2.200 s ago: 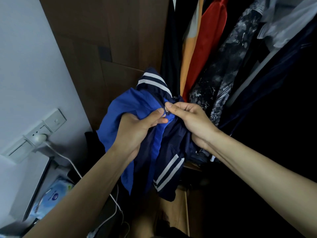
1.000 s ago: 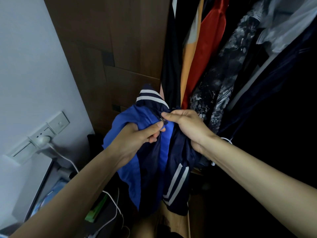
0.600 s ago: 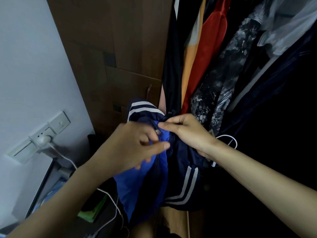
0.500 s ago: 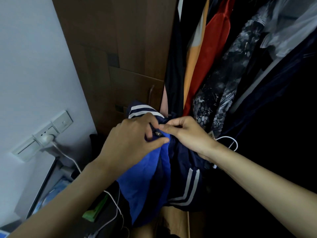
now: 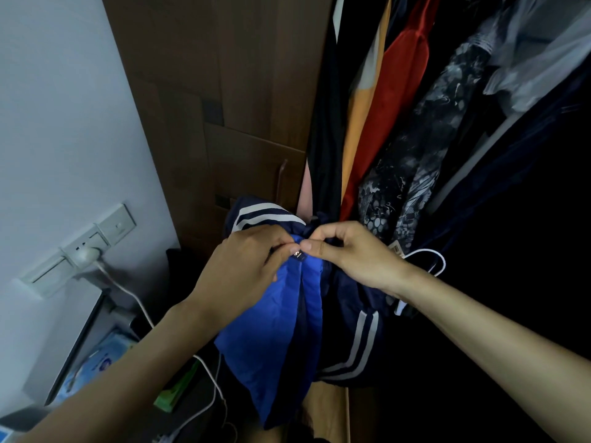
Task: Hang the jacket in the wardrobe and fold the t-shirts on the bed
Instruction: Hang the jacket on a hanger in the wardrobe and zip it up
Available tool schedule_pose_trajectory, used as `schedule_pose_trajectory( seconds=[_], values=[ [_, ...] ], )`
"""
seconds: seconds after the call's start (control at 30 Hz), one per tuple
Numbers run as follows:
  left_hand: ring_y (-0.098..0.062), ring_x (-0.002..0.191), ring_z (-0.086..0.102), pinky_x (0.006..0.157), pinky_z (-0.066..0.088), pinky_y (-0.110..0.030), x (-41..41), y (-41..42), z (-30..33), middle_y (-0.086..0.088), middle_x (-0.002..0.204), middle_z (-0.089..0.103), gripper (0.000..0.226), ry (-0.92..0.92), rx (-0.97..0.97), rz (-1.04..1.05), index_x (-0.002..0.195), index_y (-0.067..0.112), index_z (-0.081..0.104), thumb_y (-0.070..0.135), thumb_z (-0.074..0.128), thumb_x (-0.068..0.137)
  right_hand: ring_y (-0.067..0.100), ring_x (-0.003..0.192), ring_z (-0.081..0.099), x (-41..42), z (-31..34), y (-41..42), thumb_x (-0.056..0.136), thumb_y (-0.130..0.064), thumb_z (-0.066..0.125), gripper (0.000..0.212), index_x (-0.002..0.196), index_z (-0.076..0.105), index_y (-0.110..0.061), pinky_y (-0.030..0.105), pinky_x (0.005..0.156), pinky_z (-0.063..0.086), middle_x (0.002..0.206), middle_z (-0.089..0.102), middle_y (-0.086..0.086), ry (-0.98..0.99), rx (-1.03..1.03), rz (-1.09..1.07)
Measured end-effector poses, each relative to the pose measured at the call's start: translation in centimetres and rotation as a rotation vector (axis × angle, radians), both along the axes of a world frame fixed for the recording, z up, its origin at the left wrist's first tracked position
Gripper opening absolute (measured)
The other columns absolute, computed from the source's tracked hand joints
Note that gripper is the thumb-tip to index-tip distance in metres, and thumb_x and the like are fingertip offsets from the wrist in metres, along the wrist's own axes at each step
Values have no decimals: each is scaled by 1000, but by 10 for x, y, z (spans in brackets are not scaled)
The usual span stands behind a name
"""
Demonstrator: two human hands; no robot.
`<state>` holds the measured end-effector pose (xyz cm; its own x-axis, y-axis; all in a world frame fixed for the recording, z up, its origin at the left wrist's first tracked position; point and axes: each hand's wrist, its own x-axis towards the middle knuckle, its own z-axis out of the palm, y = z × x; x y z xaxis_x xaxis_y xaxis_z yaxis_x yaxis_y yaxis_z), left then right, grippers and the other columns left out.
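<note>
Both hands have come together at the jacket's (image 5: 281, 318) zip. A couple of seconds ago the left hand (image 5: 243, 266) had a fistful of the blue fabric and held the bundle higher; now it has let the bunch go and pinches the front edge beside the small metal zip pull (image 5: 297, 254). The right hand (image 5: 351, 254) keeps its grip clamped on the dark navy edge just opposite, thumb and forefinger pressed together. The jacket has sunk lower and hangs from these two pinches in front of the open wardrobe (image 5: 224, 91), close beside the row of hanging clothes (image 5: 393, 100) but not yet among them. A white hanger (image 5: 428, 260) peeks out behind the right wrist; whether the jacket already sits on it cannot be told. The shift looks like a move from gathering the cloth to working the zip, so hanging is still to come, and no t-shirts or bed are in view.
</note>
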<state>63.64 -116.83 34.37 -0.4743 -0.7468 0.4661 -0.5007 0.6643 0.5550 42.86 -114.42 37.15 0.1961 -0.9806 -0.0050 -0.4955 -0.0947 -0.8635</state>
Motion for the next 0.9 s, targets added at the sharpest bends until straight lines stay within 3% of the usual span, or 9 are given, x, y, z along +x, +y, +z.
schedule_pose_trajectory(
  seconds=[0.1,0.2,0.33,0.43,0.53,0.63,0.7,0.8,0.9],
  values=[
    [-3,61,55,63,54,-39,2,1,-5,20,68,50,32,-94,-60,35,94,26,63,50,42,100,7,86,65,-3,5,1,97,-28,67,22,94,77,-8,29,91,49,92,75,9,75,7,64],
    [-4,60,55,62,53,-37,0,7,-3,16,71,54,27,-81,-64,81,91,25,63,45,48,102,10,86,67,-2,7,2,97,-33,67,24,92,77,-12,38,93,51,92,75,9,112,5,64],
    [-10,54,63,55,52,-30,1,7,8,6,57,61,18,49,151,139,83,22,65,30,61,98,11,68,60,5,7,8,83,-59,72,35,102,55,-35,38,68,49,83,67,-3,308,-73,0],
    [-2,48,63,48,50,-22,6,0,18,3,56,64,20,-44,332,102,81,21,65,29,61,99,5,61,52,10,9,12,86,-54,72,40,112,44,-41,31,60,44,94,58,-18,474,-214,107],
    [-3,47,63,48,48,-15,8,-8,22,2,60,66,22,-143,495,22,80,21,62,27,58,101,4,70,54,15,7,10,94,-52,62,17,100,53,-39,38,68,52,100,56,-12,555,-261,164],
    [-2,47,63,49,48,-14,9,-11,24,-1,62,66,22,-70,564,5,83,15,64,24,57,102,3,68,54,17,5,5,89,-65,60,36,79,61,-29,36,67,51,86,54,-13,596,-250,48],
    [-4,49,65,51,51,-15,11,-11,25,-4,63,68,18,16,584,23,87,16,67,25,58,101,3,72,59,15,1,0,82,-79,55,51,73,70,-31,38,70,54,81,59,-14,592,-176,-23],
    [-5,49,66,51,51,-15,9,-7,21,-2,60,70,15,58,507,63,88,20,67,27,60,100,3,89,69,16,-8,-7,73,-89,52,55,89,77,-43,45,87,57,90,74,-14,366,-20,-6],
    [-6,48,67,49,52,-16,3,-2,14,2,58,71,16,67,435,82,84,23,64,29,61,99,5,103,70,20,-13,-10,87,-60,65,34,99,80,-32,46,102,51,99,78,-11,191,74,39]
  ],
)
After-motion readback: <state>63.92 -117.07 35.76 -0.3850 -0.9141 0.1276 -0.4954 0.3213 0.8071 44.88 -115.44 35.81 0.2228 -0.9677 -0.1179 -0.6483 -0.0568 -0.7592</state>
